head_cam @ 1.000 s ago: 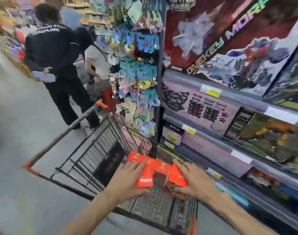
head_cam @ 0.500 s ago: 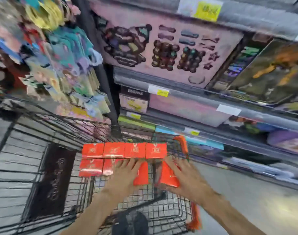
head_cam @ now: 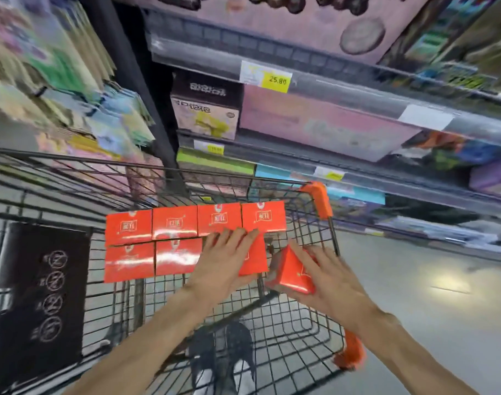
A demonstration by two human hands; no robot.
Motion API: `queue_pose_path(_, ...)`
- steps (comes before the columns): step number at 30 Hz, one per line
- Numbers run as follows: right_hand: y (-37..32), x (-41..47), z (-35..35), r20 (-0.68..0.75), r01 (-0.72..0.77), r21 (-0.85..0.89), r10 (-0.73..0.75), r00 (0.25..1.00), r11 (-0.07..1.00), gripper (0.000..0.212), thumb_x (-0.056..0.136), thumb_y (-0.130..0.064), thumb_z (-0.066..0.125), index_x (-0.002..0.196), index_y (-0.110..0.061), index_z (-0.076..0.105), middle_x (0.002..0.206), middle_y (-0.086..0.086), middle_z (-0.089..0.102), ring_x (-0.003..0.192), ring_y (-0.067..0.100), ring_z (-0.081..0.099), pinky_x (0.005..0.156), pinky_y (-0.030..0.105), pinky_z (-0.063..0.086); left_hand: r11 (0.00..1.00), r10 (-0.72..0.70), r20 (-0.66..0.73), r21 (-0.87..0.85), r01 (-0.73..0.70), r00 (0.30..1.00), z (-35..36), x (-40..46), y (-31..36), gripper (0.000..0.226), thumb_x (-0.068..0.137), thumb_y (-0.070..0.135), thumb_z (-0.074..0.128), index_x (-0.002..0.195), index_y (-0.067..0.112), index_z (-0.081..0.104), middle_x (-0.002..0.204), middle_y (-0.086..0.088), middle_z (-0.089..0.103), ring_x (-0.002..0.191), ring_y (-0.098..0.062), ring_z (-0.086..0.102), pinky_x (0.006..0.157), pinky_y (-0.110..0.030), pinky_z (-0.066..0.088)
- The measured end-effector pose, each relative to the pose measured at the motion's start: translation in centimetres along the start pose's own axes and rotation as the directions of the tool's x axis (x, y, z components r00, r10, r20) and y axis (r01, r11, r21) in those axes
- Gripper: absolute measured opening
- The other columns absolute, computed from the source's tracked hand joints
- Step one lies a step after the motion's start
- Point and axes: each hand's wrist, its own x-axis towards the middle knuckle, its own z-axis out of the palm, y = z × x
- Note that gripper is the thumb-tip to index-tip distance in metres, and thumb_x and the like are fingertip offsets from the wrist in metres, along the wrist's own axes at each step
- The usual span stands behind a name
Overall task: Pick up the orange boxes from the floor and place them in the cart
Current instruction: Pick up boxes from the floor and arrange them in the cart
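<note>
Boxes (head_cam: pixel 196 238) lie in two rows in the cart (head_cam: pixel 314 317), against its far wall. Shelves (head_cam: pixel 343 89) stand beyond, a panel (head_cam: pixel 38 303) at left.

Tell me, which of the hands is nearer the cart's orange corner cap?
Right. The right hand holds a tilted box just below the corner cap; the left hand rests on a box farther left.

Cart (head_cam: pixel 314 315): black wire basket with orange corners, standing beside the shelves.
Boxes (head_cam: pixel 175 223): orange, lying flat on the cart floor in two touching rows, four behind, at least two in front.
Panel (head_cam: pixel 41 297): black, sitting at the cart's left end.
</note>
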Motion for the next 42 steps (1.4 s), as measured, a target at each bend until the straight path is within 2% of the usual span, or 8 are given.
queue_pose_path(3,-0.1,0.8,0.4,0.007,0.006,-0.034,-0.005,1.0,0.999,0.104,0.082,-0.083,0.049,0.159,-0.035,-0.002,0.138,0.001,0.046,0.124,0.024,0.046,0.107,0.042,0.042,0.999,0.022,0.032,0.027,-0.022,0.999,0.7,0.0,-1.9,0.101,0.071,0.061,0.079,0.149,0.019,0.03,0.132,-0.004,0.049,0.118,-0.028,0.051,0.105,-0.049,0.043)
queue_pose_path(6,-0.3,2.0,1.0,0.0,0.044,-0.042,-0.044,0.999,0.998,0.105,0.081,-0.078,0.054,0.159,-0.035,-0.002,0.136,0.002,0.047,0.125,0.025,0.046,0.109,0.043,0.038,0.999,-0.039,0.045,-0.014,0.04,0.998,1.5,-0.1,-3.6,0.099,0.073,0.059,0.078,0.151,0.02,0.03,0.136,-0.003,0.047,0.127,-0.029,0.046,0.112,-0.05,0.038)
queue_pose_path(16,-1.3,6.8,3.3,0.034,0.138,-0.151,-0.134,0.99,0.979,0.112,0.074,-0.06,0.078,0.158,-0.032,0.009,0.138,0.008,0.045,0.123,0.029,0.046,0.109,0.048,0.038,0.976,-0.212,0.086,0.069,0.206,0.973,5.7,-0.4,-3.6,0.093,0.073,0.043,0.084,0.148,0.02,0.034,0.14,-0.012,0.037,0.132,-0.032,0.037,0.114,-0.054,0.032)
queue_pose_path(21,-2.0,8.3,3.6,0.056,0.207,-0.188,-0.2,0.978,0.96,0.108,0.077,-0.051,0.078,0.158,-0.029,0.011,0.142,0.006,0.041,0.128,0.028,0.041,0.112,0.047,0.035,0.96,-0.276,0.095,0.083,0.268,0.957,5.5,-1.4,-4.3,0.098,0.074,0.045,0.082,0.152,0.019,0.03,0.144,-0.015,0.033,0.139,-0.035,0.028,0.12,-0.063,0.015)
queue_pose_path(25,-2.7,9.8,4.2,0.019,0.242,-0.226,-0.245,0.969,0.943,0.109,0.071,-0.05,0.083,0.156,-0.024,0.021,0.136,0.006,0.045,0.125,0.029,0.041,0.108,0.048,0.036,0.962,-0.27,0.118,0.066,0.263,0.956,5.4,-2.5,-5.5,0.094,0.081,0.043,0.077,0.154,0.02,0.022,0.148,-0.013,0.027,0.144,-0.032,0.022,0.12,-0.058,0.021)
queue_pose_path(30,-2.9,10.2,5.4,0.04,0.244,-0.282,-0.243,0.969,0.928,0.103,0.074,-0.041,0.084,0.155,-0.02,0.025,0.143,0.011,0.04,0.127,0.032,0.039,0.108,0.048,0.037,0.969,-0.245,0.071,0.038,0.243,0.967,5.5,-2.9,-6.1,0.088,0.074,0.036,0.084,0.147,0.018,0.037,0.14,-0.014,0.036,0.137,-0.034,0.033,0.116,-0.056,0.032)
queue_pose_path(34,-3.5,10.5,6.7,0.043,0.23,-0.287,-0.228,0.973,0.93,0.116,0.062,-0.029,0.091,0.156,-0.017,0.024,0.143,0.012,0.039,0.124,0.031,0.04,0.102,0.044,0.038,0.972,-0.232,0.039,0.049,0.23,0.972,5.5,-2.8,-6.1,0.084,0.074,0.033,0.084,0.145,0.015,0.041,0.137,-0.015,0.039,0.133,-0.035,0.037,0.113,-0.057,0.035)
queue_pose_path(42,-3.3,8.4,4.5,0.0,0.175,-0.176,-0.177,0.984,0.969,0.099,0.079,-0.064,0.068,0.156,-0.019,0.024,0.142,0.012,0.04,0.128,0.031,0.042,0.108,0.049,0.041,0.99,-0.135,0.039,0.034,0.134,0.99,2.9,-3.5,-5.7,0.076,0.084,0.045,0.073,0.145,0.015,0.041,0.14,-0.009,0.043,0.139,-0.032,0.036,0.116,-0.054,0.032)
